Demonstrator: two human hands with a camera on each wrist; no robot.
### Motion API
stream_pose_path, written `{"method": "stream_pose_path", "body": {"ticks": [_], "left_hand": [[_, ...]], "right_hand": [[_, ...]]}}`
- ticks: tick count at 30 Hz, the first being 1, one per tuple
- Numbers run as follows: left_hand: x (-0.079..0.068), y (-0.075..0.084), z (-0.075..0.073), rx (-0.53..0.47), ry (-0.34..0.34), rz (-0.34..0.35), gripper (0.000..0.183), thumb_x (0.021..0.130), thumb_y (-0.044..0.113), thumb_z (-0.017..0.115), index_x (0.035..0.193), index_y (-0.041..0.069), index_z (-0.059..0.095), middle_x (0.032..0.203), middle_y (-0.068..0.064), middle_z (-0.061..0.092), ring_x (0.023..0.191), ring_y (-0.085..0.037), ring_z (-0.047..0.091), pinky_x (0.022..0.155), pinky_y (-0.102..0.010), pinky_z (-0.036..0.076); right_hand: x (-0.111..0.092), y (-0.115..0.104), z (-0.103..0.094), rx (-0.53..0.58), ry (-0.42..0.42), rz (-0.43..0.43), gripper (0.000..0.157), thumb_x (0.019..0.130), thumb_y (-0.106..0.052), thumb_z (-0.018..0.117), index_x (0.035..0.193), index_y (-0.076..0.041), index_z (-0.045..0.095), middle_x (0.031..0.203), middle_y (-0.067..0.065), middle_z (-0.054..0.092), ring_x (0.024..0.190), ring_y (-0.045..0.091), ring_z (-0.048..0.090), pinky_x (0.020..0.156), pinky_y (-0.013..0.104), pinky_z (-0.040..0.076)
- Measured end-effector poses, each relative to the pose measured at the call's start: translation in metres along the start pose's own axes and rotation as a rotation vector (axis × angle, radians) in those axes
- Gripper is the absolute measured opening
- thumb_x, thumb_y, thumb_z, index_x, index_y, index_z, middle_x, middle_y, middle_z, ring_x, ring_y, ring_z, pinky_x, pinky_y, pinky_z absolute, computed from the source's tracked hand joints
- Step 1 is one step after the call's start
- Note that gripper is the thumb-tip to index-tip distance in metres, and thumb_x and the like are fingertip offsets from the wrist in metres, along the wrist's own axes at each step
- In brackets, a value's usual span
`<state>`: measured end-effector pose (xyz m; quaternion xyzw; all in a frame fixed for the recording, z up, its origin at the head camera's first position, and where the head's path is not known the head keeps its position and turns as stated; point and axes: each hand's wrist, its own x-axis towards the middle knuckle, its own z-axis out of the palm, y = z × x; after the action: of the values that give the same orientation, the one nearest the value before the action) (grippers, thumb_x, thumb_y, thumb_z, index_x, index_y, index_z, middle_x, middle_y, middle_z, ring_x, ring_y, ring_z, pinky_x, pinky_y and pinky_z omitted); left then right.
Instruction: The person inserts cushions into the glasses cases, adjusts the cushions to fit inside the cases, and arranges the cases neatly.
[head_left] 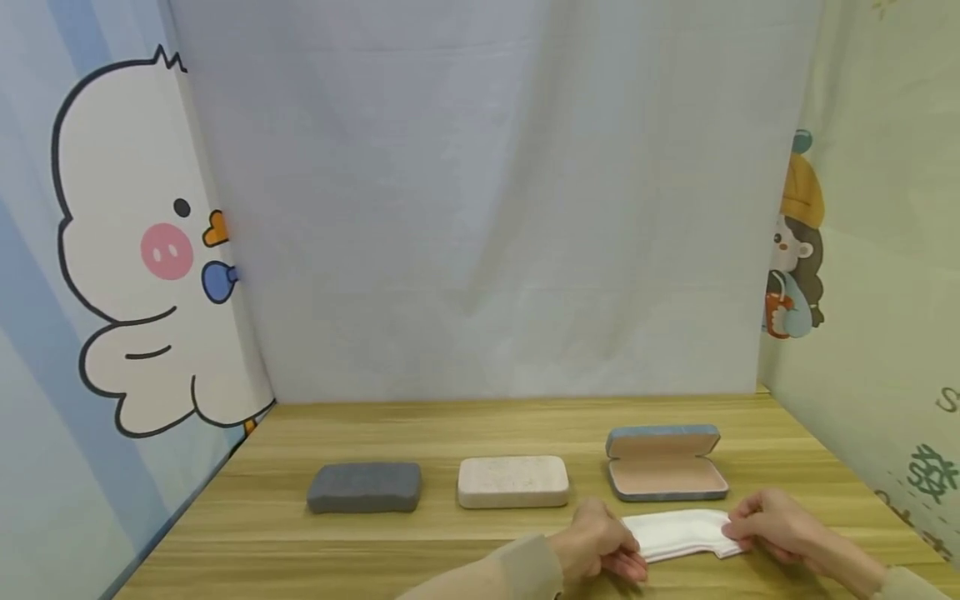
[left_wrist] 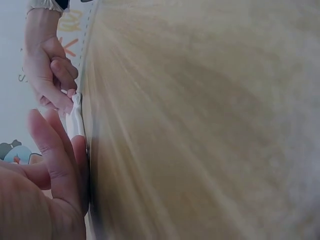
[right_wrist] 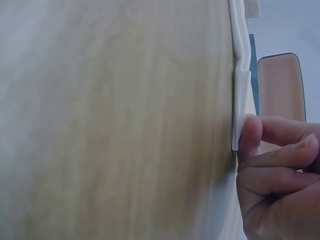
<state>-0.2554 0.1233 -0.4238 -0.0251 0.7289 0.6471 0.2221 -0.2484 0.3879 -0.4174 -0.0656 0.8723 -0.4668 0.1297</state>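
Note:
A folded white cloth (head_left: 675, 533) lies on the table in front of an open blue glasses case (head_left: 667, 477) with a pinkish lining. At the cloth's left end, my left hand (head_left: 600, 542) touches the edge with fairly straight fingers; its thumb is hard to see. My right hand (head_left: 780, 529) pinches the right end between thumb and fingertip. In the right wrist view, the cloth (right_wrist: 242, 60) appears edge-on, low against the tabletop, its end at the curled fingers (right_wrist: 250, 132). The left wrist view shows only a small part of the cloth (left_wrist: 76, 117) between both hands.
A closed dark grey case (head_left: 365, 487) and a closed cream case (head_left: 513, 482) stand in a row left of the open one. The wooden table (head_left: 337, 554) ends at a grey-white curtain (head_left: 480, 250) behind, with printed cartoon panels at both sides.

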Motion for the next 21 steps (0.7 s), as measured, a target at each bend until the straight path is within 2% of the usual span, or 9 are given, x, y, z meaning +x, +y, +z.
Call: {"method": "stream_pose_path", "body": {"ticks": [3, 7, 11, 14, 21], "left_hand": [[0.001, 0.0, -0.002, -0.01, -0.008, 0.007, 0.006, 0.078, -0.016, 0.063, 0.072, -0.012, 0.064, 0.074, -0.031, 0.068, 0.048, -0.023, 0.067, 0.039, -0.018, 0.052], [0.003, 0.002, -0.005, -0.018, -0.043, 0.022, 0.008, 0.079, -0.016, 0.061, 0.072, -0.011, 0.064, 0.079, -0.032, 0.068, 0.041, -0.011, 0.059, 0.042, -0.017, 0.054], [0.004, 0.01, -0.009, -0.025, -0.09, 0.044, 0.012, 0.08, -0.016, 0.059, 0.071, -0.01, 0.064, 0.084, -0.035, 0.067, 0.041, -0.009, 0.058, 0.045, -0.017, 0.055], [0.008, 0.018, -0.011, -0.029, -0.1, 0.052, 0.013, 0.081, -0.016, 0.058, 0.072, -0.011, 0.065, 0.085, -0.036, 0.066, 0.04, -0.009, 0.057, 0.043, -0.016, 0.053], [0.023, 0.038, -0.017, -0.036, -0.051, 0.047, 0.01, 0.082, -0.014, 0.06, 0.077, -0.013, 0.067, 0.088, -0.034, 0.066, 0.038, -0.009, 0.056, 0.042, -0.016, 0.052]], "right_hand": [[0.0, -0.001, -0.001, 0.0, 0.004, 0.023, 0.017, 0.088, -0.019, 0.066, 0.084, -0.002, 0.063, 0.061, -0.008, 0.06, 0.038, -0.004, 0.029, 0.038, 0.01, 0.027], [0.001, -0.006, -0.005, 0.002, 0.012, 0.044, 0.017, 0.088, -0.02, 0.066, 0.082, -0.004, 0.064, 0.062, -0.009, 0.06, 0.04, -0.003, 0.029, 0.039, 0.01, 0.028], [0.006, -0.012, -0.011, 0.017, 0.002, 0.039, 0.015, 0.088, -0.018, 0.065, 0.077, -0.008, 0.064, 0.058, -0.011, 0.057, 0.04, -0.003, 0.029, 0.039, 0.01, 0.028], [0.009, -0.017, -0.018, 0.038, -0.019, 0.029, 0.017, 0.089, -0.017, 0.064, 0.073, -0.011, 0.062, 0.056, -0.011, 0.055, 0.04, -0.004, 0.028, 0.04, 0.011, 0.027], [0.02, -0.029, -0.033, 0.087, -0.037, 0.064, 0.019, 0.091, -0.016, 0.062, 0.072, -0.014, 0.062, 0.054, -0.012, 0.052, 0.041, -0.003, 0.026, 0.041, 0.012, 0.027]]}}
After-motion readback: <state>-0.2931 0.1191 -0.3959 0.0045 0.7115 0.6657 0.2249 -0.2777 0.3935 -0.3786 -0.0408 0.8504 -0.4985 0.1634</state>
